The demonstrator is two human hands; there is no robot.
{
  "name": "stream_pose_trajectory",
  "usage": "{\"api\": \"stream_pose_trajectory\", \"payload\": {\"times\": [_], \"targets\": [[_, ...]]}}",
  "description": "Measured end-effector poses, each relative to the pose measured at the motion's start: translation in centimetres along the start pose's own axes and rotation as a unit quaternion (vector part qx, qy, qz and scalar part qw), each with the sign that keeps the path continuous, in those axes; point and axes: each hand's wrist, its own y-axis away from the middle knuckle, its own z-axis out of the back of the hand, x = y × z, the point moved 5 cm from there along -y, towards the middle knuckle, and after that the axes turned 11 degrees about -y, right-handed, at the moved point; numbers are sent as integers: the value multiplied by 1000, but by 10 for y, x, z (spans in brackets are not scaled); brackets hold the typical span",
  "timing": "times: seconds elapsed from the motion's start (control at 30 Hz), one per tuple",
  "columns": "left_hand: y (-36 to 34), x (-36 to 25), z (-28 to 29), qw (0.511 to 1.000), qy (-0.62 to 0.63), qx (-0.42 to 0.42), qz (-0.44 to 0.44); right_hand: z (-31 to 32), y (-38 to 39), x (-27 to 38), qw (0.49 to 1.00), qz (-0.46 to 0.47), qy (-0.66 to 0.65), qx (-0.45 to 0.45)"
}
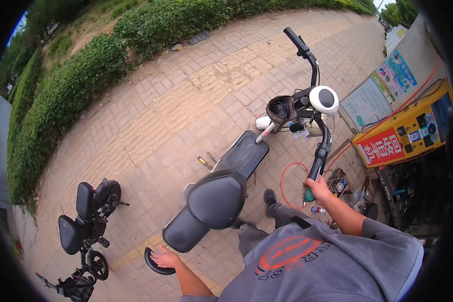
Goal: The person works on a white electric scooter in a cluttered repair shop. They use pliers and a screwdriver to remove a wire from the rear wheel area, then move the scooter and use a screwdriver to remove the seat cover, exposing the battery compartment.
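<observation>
A black electric scooter (244, 156) stands on the brick pavement in front of me, with a black seat (216, 201), a white round headlamp (323, 99) and a helmet in its front basket. My left hand (164, 259) rests on the black grab rail (153, 264) behind the seat. My right hand (317, 189) is closed on the right handlebar grip (314, 173), with something small and green showing under the fingers. The left handlebar (299, 45) points away, untouched.
A small black folding scooter (88, 224) stands at the lower left. A yellow and red cabinet (407, 133) and signboards line the right side. An orange hose (289, 176) and several small tools lie on the ground by it. A hedge (60, 90) borders the pavement.
</observation>
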Motion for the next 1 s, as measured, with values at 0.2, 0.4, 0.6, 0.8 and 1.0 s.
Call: {"api": "stream_pose_trajectory", "payload": {"times": [0.2,0.4,0.6,0.8,1.0], "targets": [[82,-80,-63,601,564,510,246,24,-1,77,963,96,252,9],[72,-124,-30,628,614,419,233,39,-35,166,793,271,531,-122],[71,-131,-16,616,613,418,264,41,-93,259,717,350,601,-54],[98,-163,-17,606,613,409,300,50,-173,322,678,414,606,-16],[147,-229,-21,565,652,396,315,26,-277,415,632,432,643,23]]}}
